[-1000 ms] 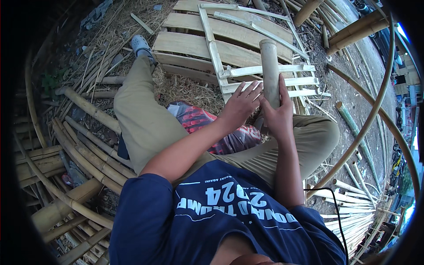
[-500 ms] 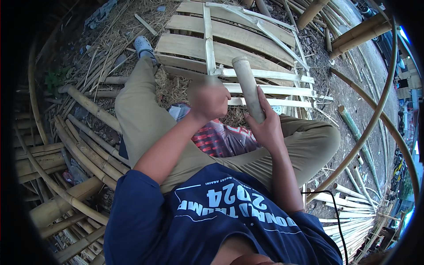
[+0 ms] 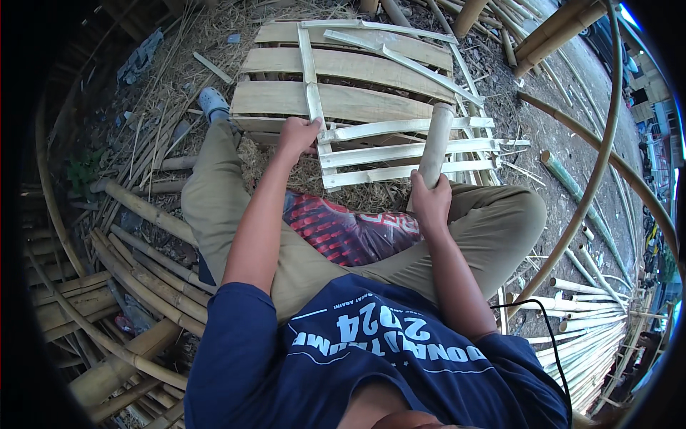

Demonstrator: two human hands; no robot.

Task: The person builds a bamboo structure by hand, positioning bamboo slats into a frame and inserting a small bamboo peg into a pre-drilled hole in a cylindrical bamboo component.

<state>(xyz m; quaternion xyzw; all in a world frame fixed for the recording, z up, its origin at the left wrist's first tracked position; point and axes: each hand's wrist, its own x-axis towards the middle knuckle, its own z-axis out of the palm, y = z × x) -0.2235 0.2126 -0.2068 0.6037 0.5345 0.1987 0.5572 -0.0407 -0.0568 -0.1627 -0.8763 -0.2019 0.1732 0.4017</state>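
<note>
My left hand (image 3: 296,139) pinches the upright pale bamboo strip (image 3: 309,79) on the left part of a slatted frame, close to where the crosswise strips (image 3: 400,151) begin. Wide flat wooden boards (image 3: 343,96) form the far part of that frame, which lies on the ground in front of me. In my right hand (image 3: 431,200) is a thick bamboo tube (image 3: 437,136), gripped at its near end. Its far end leans up over the right part of the crosswise strips. Whether the tube touches them I cannot tell.
Between my legs lies a red and black printed sheet (image 3: 350,225). Bamboo poles (image 3: 143,207) are piled at left, and pale poles (image 3: 586,336) at right. Long bent canes (image 3: 607,154) arch over the right side. Straw and shavings (image 3: 200,43) cover the ground.
My left hand has moved left, away from near the tube, and now grips the strip. The tube has swung right and tilts the other way. The frame sits further left and nearer in view.
</note>
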